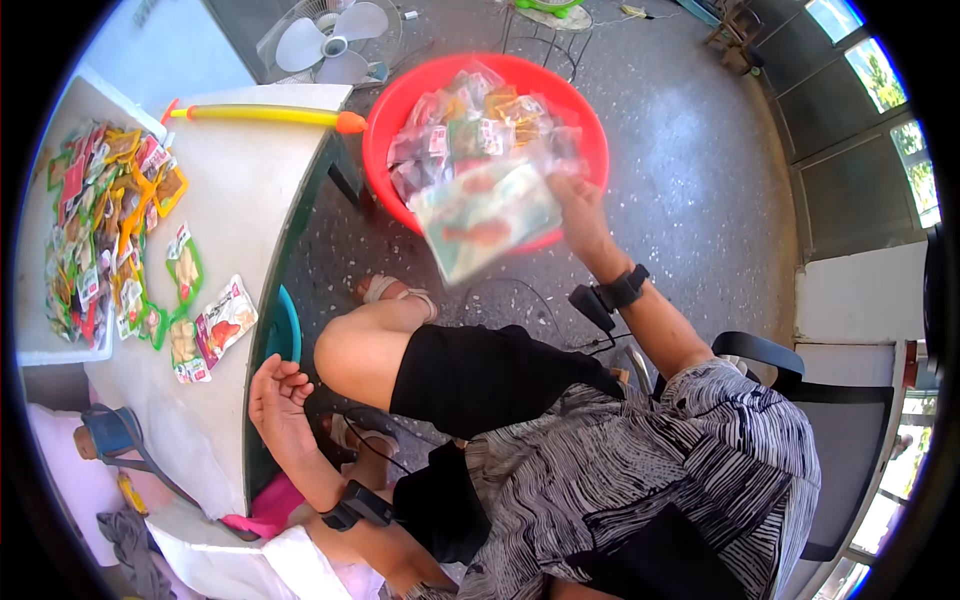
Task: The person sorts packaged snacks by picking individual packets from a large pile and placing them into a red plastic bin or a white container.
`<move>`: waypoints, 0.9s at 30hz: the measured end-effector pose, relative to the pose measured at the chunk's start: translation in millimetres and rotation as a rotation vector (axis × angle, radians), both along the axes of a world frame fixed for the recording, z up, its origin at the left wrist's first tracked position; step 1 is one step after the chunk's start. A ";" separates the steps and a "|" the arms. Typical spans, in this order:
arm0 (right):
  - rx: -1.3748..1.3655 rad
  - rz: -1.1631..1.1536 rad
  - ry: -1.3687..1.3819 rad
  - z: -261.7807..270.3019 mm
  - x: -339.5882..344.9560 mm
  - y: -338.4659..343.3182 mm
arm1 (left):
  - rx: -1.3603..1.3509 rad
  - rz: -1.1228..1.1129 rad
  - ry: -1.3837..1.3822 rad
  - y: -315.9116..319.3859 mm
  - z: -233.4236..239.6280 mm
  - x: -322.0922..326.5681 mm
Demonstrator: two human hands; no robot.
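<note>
My right hand [579,212] grips a flat printed plastic pouch [491,221] by its edge, blurred by motion. The pouch hangs over the near rim of a red plastic basin [598,161], which holds a heap of clear and coloured food packets [469,135]. At the table's edge my left hand [279,390] is raised with its fingers loosely curled and apart, nothing in it. Close to it on the white table [217,172] lie a purple and white pouch [226,321] and several small green-edged packets [184,271].
A white foam box [105,349] full of packets [105,225] stands at the table's left. A yellow and orange tube [262,115] lies across the table's far end. Beyond stands a fan [334,46]. A teal basin [289,322] is below the table edge. Cables [525,283] trail on the floor.
</note>
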State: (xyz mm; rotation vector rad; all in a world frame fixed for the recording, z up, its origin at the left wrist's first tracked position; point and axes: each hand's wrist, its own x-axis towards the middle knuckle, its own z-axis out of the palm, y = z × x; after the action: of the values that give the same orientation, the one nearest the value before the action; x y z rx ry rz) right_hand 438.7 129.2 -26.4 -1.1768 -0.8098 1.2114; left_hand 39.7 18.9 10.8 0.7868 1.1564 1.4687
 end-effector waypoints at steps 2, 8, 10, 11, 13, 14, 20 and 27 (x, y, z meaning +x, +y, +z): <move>-0.003 -0.094 0.081 -12.5 2.5 12.2 | 0.001 0.036 0.013 -3.0 3.4 -5.5; -0.157 -0.193 -0.107 -92.1 -12.7 36.7 | 0.019 0.068 0.010 -5.4 2.2 -10.7; -0.329 -0.031 -0.190 -126.1 -20.0 33.5 | 0.021 0.073 0.009 -4.6 4.8 -9.6; -0.400 0.065 -0.216 -137.8 -22.6 29.9 | 0.020 0.081 0.012 -4.5 5.6 -9.5; -0.497 0.237 -0.225 -144.3 -32.5 13.2 | 0.039 0.113 0.022 -10.6 10.1 -15.2; -0.515 0.300 -0.219 -141.8 -36.7 9.1 | 0.059 0.127 0.030 -14.1 13.6 -18.3; -0.386 0.526 -0.226 -46.5 -69.7 1.3 | 0.027 0.272 0.025 -17.5 18.6 -31.8; 0.022 0.959 -0.008 122.4 -175.8 -11.2 | -0.071 0.450 0.208 -40.8 25.5 -49.4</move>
State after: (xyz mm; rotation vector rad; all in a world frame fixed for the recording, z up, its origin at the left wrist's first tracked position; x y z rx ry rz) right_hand 262.9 118.0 96.0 -0.7576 -1.4684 1.9481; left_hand -9.7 -22.0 36.4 0.6674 1.6119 1.7262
